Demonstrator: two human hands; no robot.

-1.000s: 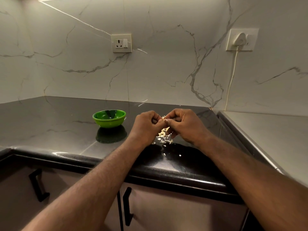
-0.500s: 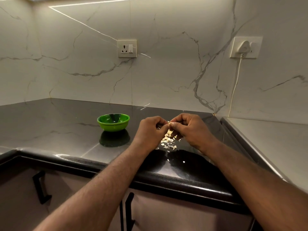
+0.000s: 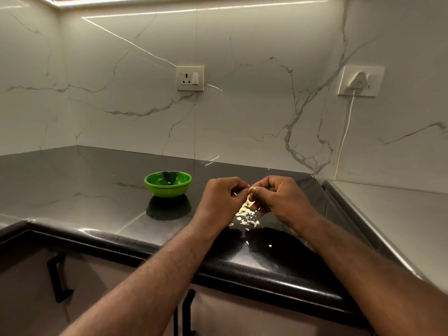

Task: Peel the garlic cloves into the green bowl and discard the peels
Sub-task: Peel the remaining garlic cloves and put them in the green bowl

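My left hand (image 3: 223,200) and my right hand (image 3: 278,198) meet fingertip to fingertip above the dark countertop, both with fingers curled, pinching a small garlic clove (image 3: 249,189) that is mostly hidden between them. Below the hands lies a heap of pale garlic peels (image 3: 246,215), with a few stray flakes nearer the front edge. The green bowl (image 3: 155,187) stands on the counter to the left of my left hand; its contents cannot be made out.
The black countertop (image 3: 84,190) runs into a corner with marble walls. A steel surface (image 3: 400,219) adjoins on the right. One wall socket (image 3: 190,78) is behind the bowl, and a plugged socket with white cable (image 3: 360,81) is at right. Cabinet handles (image 3: 57,275) sit below.
The hands stay together at the clove with small finger movements. The camera has tilted upward, so everything sits lower in view.
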